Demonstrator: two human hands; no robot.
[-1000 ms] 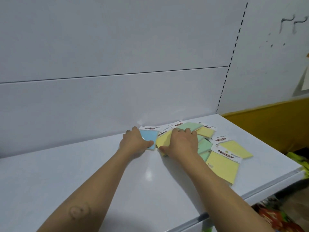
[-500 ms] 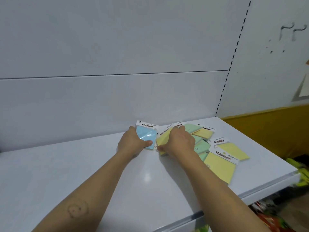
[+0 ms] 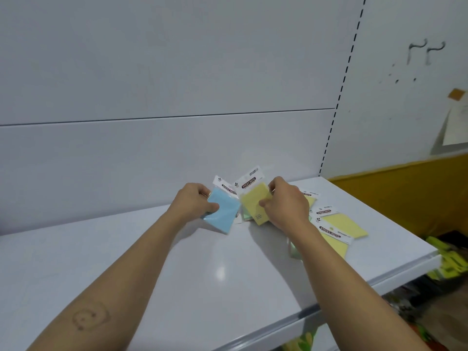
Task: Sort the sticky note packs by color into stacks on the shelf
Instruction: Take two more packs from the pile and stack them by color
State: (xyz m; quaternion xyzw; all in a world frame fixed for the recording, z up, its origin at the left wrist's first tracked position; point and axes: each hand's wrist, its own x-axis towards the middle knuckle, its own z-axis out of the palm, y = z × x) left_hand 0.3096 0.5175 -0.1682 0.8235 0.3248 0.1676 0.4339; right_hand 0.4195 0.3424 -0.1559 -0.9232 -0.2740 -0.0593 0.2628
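Observation:
My left hand [image 3: 193,202] grips a blue sticky note pack [image 3: 224,212], lifted and tilted off the white shelf [image 3: 177,269]. My right hand [image 3: 286,203] holds a yellow sticky note pack [image 3: 254,201] upright just to the right of the blue one, with a pale green pack [image 3: 246,216] showing behind it. To the right, two more yellow packs [image 3: 347,225] lie flat on the shelf, partly hidden by my right forearm. A green pack's edge [image 3: 293,249] peeks out beside that forearm.
The shelf's white back panel rises right behind the packs. The shelf's front edge [image 3: 298,316] runs diagonally at lower right, with coloured goods below it. A yellow-painted wall band [image 3: 405,196] stands beyond the shelf's right end.
Both hands have lifted off the pile: the left has raised the blue pack and the right has raised a yellow pack, which lay flat on the shelf a second ago.

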